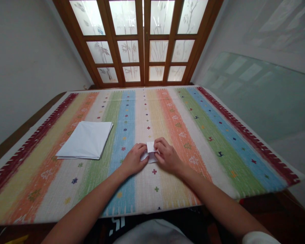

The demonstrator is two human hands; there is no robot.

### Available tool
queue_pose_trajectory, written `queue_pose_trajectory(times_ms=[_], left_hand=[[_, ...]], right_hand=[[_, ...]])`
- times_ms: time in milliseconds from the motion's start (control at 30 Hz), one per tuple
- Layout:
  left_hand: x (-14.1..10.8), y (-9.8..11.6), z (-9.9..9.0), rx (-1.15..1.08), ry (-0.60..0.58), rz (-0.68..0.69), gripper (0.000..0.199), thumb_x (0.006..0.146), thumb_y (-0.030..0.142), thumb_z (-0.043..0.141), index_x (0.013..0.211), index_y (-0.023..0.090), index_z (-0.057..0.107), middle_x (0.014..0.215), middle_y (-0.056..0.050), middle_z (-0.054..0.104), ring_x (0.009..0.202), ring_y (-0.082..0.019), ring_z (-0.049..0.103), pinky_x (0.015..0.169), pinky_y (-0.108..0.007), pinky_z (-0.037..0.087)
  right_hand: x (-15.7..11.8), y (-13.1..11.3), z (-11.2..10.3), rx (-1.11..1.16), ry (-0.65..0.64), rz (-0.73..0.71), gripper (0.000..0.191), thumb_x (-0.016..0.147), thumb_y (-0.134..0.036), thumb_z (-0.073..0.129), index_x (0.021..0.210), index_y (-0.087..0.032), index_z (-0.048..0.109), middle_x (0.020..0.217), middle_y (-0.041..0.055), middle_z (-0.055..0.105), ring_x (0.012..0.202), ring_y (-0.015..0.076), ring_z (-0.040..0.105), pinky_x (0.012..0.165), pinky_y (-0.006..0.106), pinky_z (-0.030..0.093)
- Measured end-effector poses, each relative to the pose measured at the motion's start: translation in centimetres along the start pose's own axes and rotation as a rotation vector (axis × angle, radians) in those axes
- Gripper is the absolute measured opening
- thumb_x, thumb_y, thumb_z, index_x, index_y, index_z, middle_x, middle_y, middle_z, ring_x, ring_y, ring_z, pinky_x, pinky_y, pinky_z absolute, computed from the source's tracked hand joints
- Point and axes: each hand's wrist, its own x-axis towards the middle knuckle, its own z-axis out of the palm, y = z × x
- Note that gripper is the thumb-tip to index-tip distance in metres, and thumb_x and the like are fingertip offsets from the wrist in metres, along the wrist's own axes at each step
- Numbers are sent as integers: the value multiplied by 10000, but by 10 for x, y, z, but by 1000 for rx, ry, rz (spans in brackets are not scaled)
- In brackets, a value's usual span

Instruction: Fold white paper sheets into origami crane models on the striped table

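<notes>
Between my two hands is a small folded piece of white paper [150,147], close above the striped tablecloth near the middle. My left hand [135,159] grips its left side, fingers curled and thumb toward the paper. On the right side, my right hand [166,155] pinches the paper with bent fingers. A flap stands up at the top, and a lower part shows below it between the thumbs. To the left lies a stack of white paper sheets [85,139], its edges slightly out of line; neither hand touches it.
A striped, patterned tablecloth [198,149] covers the table. Beyond the far edge stand wooden doors with frosted panes [144,51]. A pale wall [22,51] rises at left, and a glassy greenish panel [259,95] leans along the right wall.
</notes>
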Motion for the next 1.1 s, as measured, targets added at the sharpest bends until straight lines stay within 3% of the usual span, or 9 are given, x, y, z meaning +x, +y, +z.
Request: queue_pose_trajectory(times_ms=[100,233,367,467,600,700,833,933,1100], left_hand=[[0,-2,0,43,3,33,226,903,118,618,1092,197,716,1211,-122,713,1149,-285,635,1030,-504,561],[1,-4,-1,82,-28,49,237,878,75,603,1034,192,738,1214,-129,713,1172,-305,612,1043,-529,554],[0,-7,2,111,-49,77,250,871,45,590,1025,189,724,1209,-134,710,1213,-316,592,1068,-538,541],[-1,-9,5,123,-47,106,301,863,18,575,1058,198,717,1223,-130,704,1236,-312,590,1080,-534,534],[-2,-11,5,151,-74,123,280,883,21,562,1022,197,730,1209,-138,703,1270,-324,578,1064,-538,539],[-2,-10,3,198,-112,143,281,894,16,557,990,199,748,1234,-145,693,1298,-331,560,1066,-539,530],[-3,-7,1,210,-134,152,431,914,-2,537,1209,237,742,1290,-124,681,1282,-311,559,1070,-526,517],[-2,-5,-1,173,-133,166,536,938,-7,519,1353,285,692,1354,-100,669,1286,-295,553,1081,-514,503],[-3,-4,-2,174,-150,182,523,958,6,514,1361,288,690,1374,-92,664,1287,-299,545,1084,-515,494]], right_hand=[[1,1,-8,14,-64,-170,368,878,-43,581,1151,-252,711,1287,110,595,995,222,629,856,375,585],[4,2,-18,-71,-128,-368,451,903,-57,643,1247,-325,759,1510,109,541,1327,295,571,1080,507,550],[7,0,-21,-163,-156,-386,476,911,-17,668,1250,-342,744,1621,79,512,1447,308,505,1144,556,525],[7,-2,-19,-214,-191,-425,375,932,-44,683,1193,-306,739,1651,79,493,1502,318,459,1187,584,494],[7,-6,-14,-297,-194,-467,200,968,-116,692,1115,-247,731,1631,121,520,1522,342,445,1219,648,442],[8,-6,-14,-337,-145,-475,222,979,-98,672,1138,-247,720,1613,122,542,1517,338,456,1217,648,444],[9,-2,-19,-385,-24,-433,269,1000,-30,596,1096,-249,718,1555,110,586,1472,299,504,1202,592,467],[10,0,-26,-376,-9,-366,235,1013,-57,588,1047,-241,731,1489,129,619,1401,303,550,1131,555,518],[11,-1,-32,-416,-31,-359,249,1000,-44,572,1050,-209,750,1433,159,639,1280,303,604,1023,504,563]])
